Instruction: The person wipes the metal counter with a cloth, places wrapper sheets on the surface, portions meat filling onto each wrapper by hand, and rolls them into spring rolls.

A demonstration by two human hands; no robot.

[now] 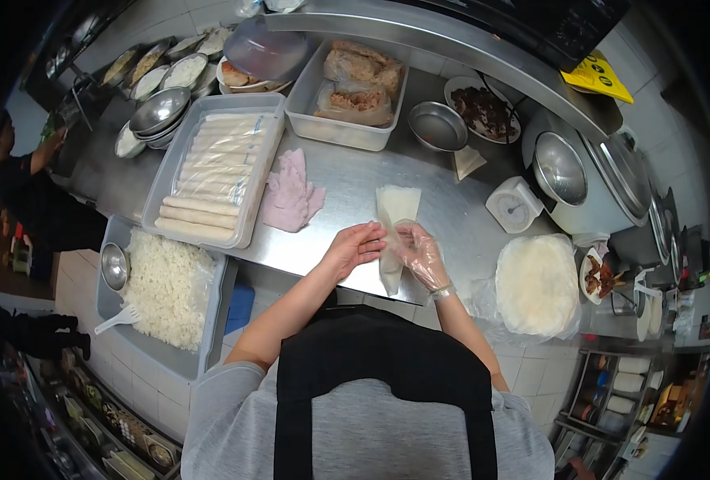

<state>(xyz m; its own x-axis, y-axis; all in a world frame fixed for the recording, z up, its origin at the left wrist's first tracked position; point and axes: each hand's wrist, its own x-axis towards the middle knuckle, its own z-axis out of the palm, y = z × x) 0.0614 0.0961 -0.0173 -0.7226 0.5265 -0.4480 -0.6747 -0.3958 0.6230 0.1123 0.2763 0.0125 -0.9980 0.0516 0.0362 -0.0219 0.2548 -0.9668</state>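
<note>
A thin, pale spring roll wrapper [400, 203], partly folded into a narrow strip, is held over the steel worktop. My bare left hand [355, 250] grips its left edge with the fingertips. On the other side my right hand [421, 256], in a clear plastic glove, pinches the same wrapper; some of its fingers are hidden behind the sheet. Whether anything lies inside the folds, I cannot tell. A pink cloth [292, 192] lies left of my hands. To the right sits a stack of round wrappers [537, 286] on plastic.
A tub of finished rolls [197, 216] stands at left, beside a tub with filling bags [357, 136]. Lower left is a bin of white shreds [163, 300]. A metal bowl [438, 126], dial scale [515, 206] and large pot [611, 184] stand right. Another person [39, 192] works far left.
</note>
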